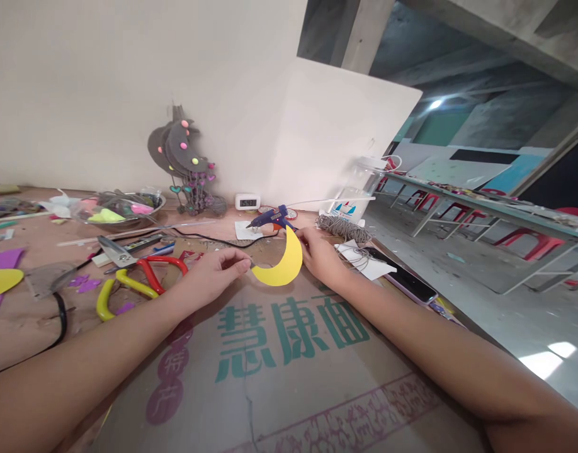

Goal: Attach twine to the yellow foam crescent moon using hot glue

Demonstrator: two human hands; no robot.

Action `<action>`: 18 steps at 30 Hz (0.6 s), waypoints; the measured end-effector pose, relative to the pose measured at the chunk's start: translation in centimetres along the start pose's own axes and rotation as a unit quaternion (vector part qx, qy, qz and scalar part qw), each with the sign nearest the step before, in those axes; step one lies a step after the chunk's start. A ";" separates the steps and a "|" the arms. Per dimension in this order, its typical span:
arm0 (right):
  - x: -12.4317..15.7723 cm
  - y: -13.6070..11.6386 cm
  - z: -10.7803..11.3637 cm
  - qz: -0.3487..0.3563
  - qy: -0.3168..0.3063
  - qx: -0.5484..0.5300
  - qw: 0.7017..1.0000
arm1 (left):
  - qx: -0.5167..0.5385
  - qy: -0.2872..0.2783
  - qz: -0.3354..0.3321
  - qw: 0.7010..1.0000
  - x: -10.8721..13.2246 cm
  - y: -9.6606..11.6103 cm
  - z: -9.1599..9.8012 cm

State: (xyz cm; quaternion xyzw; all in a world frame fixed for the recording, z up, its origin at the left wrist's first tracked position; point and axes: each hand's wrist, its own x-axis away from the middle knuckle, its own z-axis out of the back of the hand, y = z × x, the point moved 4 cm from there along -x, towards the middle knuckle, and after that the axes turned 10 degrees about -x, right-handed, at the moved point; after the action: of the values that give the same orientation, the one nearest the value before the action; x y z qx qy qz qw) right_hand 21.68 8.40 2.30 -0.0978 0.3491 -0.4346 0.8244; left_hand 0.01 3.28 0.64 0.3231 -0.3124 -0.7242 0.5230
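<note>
A yellow crescent-moon cutout [285, 269] hangs over the printed cardboard sheet [289, 390], points upward. My left hand [225, 269] is closed, thumb and finger pinched at the crescent's left point. My right hand [320, 255] is closed on its right edge, near the upper point; some of those fingers are hidden. Just beyond the crescent rests a blue hot glue gun [272, 217], its nozzle facing left and its handle partly covered by the crescent. Close to my left forearm lie scissors with a red and a yellow handle [128, 283].
Grey moon ornaments [180, 148] with pompoms stand against the white wall. A white digital clock [248, 201], a bowl of colourful pieces [119, 211], grey twine [343, 228], a clear jar [357, 189] and a phone [407, 277] surround the work area. Red stools [529, 242] stand beyond.
</note>
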 end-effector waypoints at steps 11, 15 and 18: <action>1.4 -4.5 -1.0 0.134 -0.068 -0.114 0.982 | 0.002 -0.005 -0.034 0.999 0.0 0.7 0.0; 1.6 -3.7 -1.8 0.109 -0.079 -0.100 0.986 | -0.009 -0.009 -0.039 0.999 0.1 0.7 0.0; 1.6 -3.6 -2.1 0.099 -0.078 -0.086 0.988 | -0.015 -0.007 -0.034 0.999 0.1 0.7 0.0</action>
State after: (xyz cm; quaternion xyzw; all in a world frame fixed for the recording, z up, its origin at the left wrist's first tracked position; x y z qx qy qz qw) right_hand 18.60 5.29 1.62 -0.1668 0.3276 -0.3107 0.8765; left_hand 0.36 3.02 1.22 0.3208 -0.2938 -0.7485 0.5005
